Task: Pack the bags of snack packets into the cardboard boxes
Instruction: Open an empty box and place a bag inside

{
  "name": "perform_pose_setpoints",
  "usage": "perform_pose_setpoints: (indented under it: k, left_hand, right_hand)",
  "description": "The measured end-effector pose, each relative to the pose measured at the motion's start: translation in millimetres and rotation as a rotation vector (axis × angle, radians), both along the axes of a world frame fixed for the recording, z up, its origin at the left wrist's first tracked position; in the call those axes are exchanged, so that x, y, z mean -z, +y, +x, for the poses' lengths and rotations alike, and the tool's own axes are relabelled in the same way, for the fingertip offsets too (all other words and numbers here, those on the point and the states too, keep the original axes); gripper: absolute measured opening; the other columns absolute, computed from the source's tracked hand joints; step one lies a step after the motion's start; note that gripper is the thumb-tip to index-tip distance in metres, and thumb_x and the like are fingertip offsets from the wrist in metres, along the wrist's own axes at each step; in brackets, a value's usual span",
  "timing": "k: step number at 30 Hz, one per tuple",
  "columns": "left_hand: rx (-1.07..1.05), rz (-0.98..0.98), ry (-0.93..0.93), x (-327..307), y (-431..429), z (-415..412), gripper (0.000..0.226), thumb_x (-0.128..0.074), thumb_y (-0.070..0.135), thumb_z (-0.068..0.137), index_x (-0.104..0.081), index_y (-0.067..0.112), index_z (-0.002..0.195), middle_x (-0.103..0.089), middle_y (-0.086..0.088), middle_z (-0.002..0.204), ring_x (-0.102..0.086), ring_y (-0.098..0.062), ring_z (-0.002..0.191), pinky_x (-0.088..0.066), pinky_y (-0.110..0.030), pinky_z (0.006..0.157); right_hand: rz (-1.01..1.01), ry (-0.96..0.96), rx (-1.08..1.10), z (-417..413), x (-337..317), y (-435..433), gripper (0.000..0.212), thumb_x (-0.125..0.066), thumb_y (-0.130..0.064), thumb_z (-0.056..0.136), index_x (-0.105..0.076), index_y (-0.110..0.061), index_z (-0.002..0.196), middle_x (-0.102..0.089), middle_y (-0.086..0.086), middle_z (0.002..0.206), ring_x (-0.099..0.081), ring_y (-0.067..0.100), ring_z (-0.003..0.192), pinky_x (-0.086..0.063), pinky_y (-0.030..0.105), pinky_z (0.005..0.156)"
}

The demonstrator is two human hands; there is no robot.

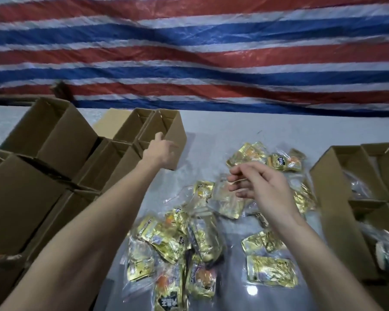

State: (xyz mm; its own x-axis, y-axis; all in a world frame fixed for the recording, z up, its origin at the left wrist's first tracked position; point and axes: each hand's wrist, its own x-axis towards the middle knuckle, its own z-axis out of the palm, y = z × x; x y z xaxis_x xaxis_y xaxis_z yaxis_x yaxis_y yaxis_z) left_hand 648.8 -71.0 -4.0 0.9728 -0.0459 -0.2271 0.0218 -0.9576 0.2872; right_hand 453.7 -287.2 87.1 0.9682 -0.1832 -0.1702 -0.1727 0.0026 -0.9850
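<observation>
1. Table (pixel 245 131) is carrying everything; striped tarp (pixel 211 52) is hanging behind it.
2. Empty cardboard boxes (pixel 54 153) are crowding the table's left side, open tops up.
3. Farthest open box (pixel 162 131) is sitting at the back of that cluster.
4. Bags of snack packets (pixel 189 243) are lying scattered mid-table, between the two box groups.
5. More boxes (pixel 337 198) are standing along the right edge, with bagged packets (pixel 386 250) lying inside.
</observation>
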Motion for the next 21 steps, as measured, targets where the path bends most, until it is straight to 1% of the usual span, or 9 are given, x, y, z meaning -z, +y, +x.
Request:
perform_pose_setpoints:
  k: [2, 4, 6, 8, 10, 13, 17, 19, 21]
  left_hand:
    - [0.03, 0.002, 0.076, 8, 0, 13, 0.034, -0.057, 0.02, 0.096, -0.064, 0.026, 0.13, -0.02, -0.006, 0.158, -0.037, -0.028, 0.139, -0.037, -0.045, 0.113]
    - [0.02, -0.013, 0.096, 17, 0, 23, 0.033, -0.06, 0.022, 0.096, -0.064, 0.021, 0.129, -0.021, -0.005, 0.156, -0.041, -0.029, 0.135, -0.037, -0.042, 0.113]
    - [-0.02, -0.018, 0.032, 25, -1, 31, 0.029, -0.061, 0.023, 0.096, -0.067, 0.019, 0.124, -0.028, -0.005, 0.149, -0.047, -0.03, 0.128, -0.04, -0.042, 0.107]
    - [-0.031, -0.028, -0.032, 32, -3, 38, 0.026, -0.059, 0.02, 0.097, -0.068, 0.016, 0.121, -0.035, -0.007, 0.142, -0.047, -0.029, 0.127, -0.041, -0.041, 0.108]
    - [-0.059, -0.029, -0.018, 38, -2, 45, 0.028, -0.056, 0.016, 0.097, -0.067, 0.014, 0.122, -0.041, -0.012, 0.141, -0.046, -0.031, 0.128, -0.041, -0.042, 0.11]
    - [-0.133, -0.014, 0.059, 47, 7, 48, 0.035, -0.052, 0.012, 0.095, -0.064, 0.006, 0.127, -0.051, -0.019, 0.14, -0.048, -0.036, 0.129, -0.041, -0.043, 0.111]
    - [-0.2, -0.115, -0.064, 39, 9, 37, 0.033, -0.046, 0.0, 0.092, -0.071, 0.0, 0.115, -0.061, -0.023, 0.128, -0.052, -0.04, 0.124, -0.043, -0.039, 0.106]
    - [-0.192, -0.168, -0.161, 24, 5, 26, 0.036, -0.045, -0.004, 0.09, -0.074, 0.002, 0.11, -0.065, -0.023, 0.123, -0.055, -0.04, 0.12, -0.045, -0.039, 0.105]
    - [-0.157, -0.196, -0.249, 3, 2, 11, 0.039, -0.043, -0.006, 0.087, -0.074, 0.003, 0.109, -0.067, -0.021, 0.12, -0.059, -0.039, 0.116, -0.047, -0.04, 0.103]
  right_hand:
    - [0.007, -0.006, 0.016, -1, 4, -10, 0.028, -0.054, -0.018, 0.1, -0.073, -0.018, 0.079, -0.074, 0.007, 0.082, -0.069, 0.019, 0.071, -0.054, 0.025, 0.063]
    - [0.006, -0.005, 0.037, -5, 9, -20, 0.029, -0.053, -0.017, 0.1, -0.072, -0.017, 0.079, -0.074, 0.007, 0.081, -0.068, 0.019, 0.07, -0.054, 0.028, 0.063]
    - [0.001, 0.009, 0.071, -11, 14, -31, 0.028, -0.053, -0.018, 0.101, -0.072, -0.016, 0.08, -0.074, 0.006, 0.08, -0.067, 0.018, 0.069, -0.053, 0.027, 0.062]
    - [0.018, 0.027, 0.116, -20, 19, -42, 0.026, -0.053, -0.015, 0.101, -0.072, -0.011, 0.084, -0.073, 0.007, 0.08, -0.067, 0.016, 0.067, -0.053, 0.024, 0.059]
    - [0.037, 0.045, 0.161, -30, 23, -52, 0.025, -0.053, -0.012, 0.1, -0.072, -0.006, 0.086, -0.073, 0.009, 0.079, -0.066, 0.016, 0.066, -0.053, 0.023, 0.058]
    - [0.037, 0.083, 0.223, -49, 32, -63, 0.025, -0.053, -0.011, 0.1, -0.072, -0.005, 0.084, -0.073, 0.012, 0.08, -0.067, 0.017, 0.067, -0.053, 0.023, 0.058]
    - [0.05, 0.111, 0.267, -71, 38, -69, 0.031, -0.054, -0.01, 0.099, -0.074, -0.012, 0.077, -0.073, 0.011, 0.079, -0.068, 0.02, 0.067, -0.053, 0.024, 0.058]
    - [0.04, 0.09, 0.261, -76, 34, -71, 0.031, -0.054, -0.011, 0.099, -0.075, -0.013, 0.076, -0.073, 0.011, 0.079, -0.069, 0.021, 0.069, -0.054, 0.024, 0.059]
    - [0.024, 0.063, 0.241, -78, 24, -72, 0.031, -0.053, -0.012, 0.099, -0.075, -0.015, 0.077, -0.074, 0.011, 0.08, -0.069, 0.021, 0.071, -0.055, 0.025, 0.061]
